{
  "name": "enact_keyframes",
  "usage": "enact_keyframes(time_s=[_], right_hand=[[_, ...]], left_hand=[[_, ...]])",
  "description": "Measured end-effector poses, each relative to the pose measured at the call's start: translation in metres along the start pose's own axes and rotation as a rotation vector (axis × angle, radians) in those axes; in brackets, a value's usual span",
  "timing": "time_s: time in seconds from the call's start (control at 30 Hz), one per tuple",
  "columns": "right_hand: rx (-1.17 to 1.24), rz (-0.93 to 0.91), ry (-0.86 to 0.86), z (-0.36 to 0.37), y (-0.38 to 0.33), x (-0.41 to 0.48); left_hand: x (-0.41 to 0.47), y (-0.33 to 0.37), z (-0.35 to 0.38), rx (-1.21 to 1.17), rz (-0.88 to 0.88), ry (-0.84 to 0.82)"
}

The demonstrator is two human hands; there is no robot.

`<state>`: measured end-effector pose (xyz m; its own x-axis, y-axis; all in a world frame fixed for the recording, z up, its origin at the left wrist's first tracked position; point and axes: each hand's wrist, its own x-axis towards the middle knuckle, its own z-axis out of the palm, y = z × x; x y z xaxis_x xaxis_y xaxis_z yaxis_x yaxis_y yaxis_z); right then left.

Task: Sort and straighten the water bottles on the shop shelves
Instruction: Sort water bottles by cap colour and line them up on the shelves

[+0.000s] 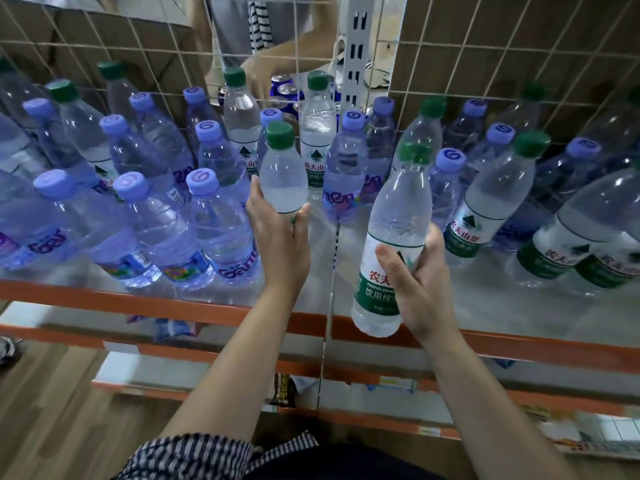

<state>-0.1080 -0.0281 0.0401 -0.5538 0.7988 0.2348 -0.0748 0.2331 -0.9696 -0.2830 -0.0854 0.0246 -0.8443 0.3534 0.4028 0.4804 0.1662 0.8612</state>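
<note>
My left hand grips a green-capped clear water bottle that stands upright in the middle of the shelf. My right hand holds a second green-capped bottle by its green label, lifted and tilted above the shelf's front edge. Several purple-capped bottles crowd the left half of the shelf. On the right, green-capped bottles and purple-capped ones stand mixed together. Two more green-capped bottles stand at the back centre.
The shelf has an orange front rail and a wire mesh back. Behind the mesh another person's hand reaches toward blue cans. Lower shelves with goods lie below, wooden floor at the left.
</note>
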Motion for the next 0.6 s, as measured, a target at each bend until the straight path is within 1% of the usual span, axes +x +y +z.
enact_keyframes(time_s=[0.17,0.27,0.33,0.43,0.53,0.6], right_hand=[[0.035,0.015,0.004,-0.016,-0.002,-0.006],[0.063,0.037,0.007,-0.030,-0.004,-0.013],[0.090,0.053,0.007,-0.039,-0.005,-0.020],[0.101,0.079,0.012,-0.048,-0.006,-0.032],[0.118,0.113,0.020,-0.052,-0.007,-0.044],[0.131,0.137,0.058,-0.052,-0.009,-0.051]], left_hand=[[-0.026,0.009,-0.010,-0.099,-0.009,-0.015],[-0.045,0.014,-0.014,-0.138,-0.041,-0.059],[-0.059,0.029,-0.019,-0.227,-0.069,-0.122],[-0.080,0.049,-0.025,-0.432,-0.141,-0.260],[-0.095,0.056,-0.027,-0.510,-0.197,-0.359],[-0.102,0.055,-0.025,-0.546,-0.234,-0.413]])
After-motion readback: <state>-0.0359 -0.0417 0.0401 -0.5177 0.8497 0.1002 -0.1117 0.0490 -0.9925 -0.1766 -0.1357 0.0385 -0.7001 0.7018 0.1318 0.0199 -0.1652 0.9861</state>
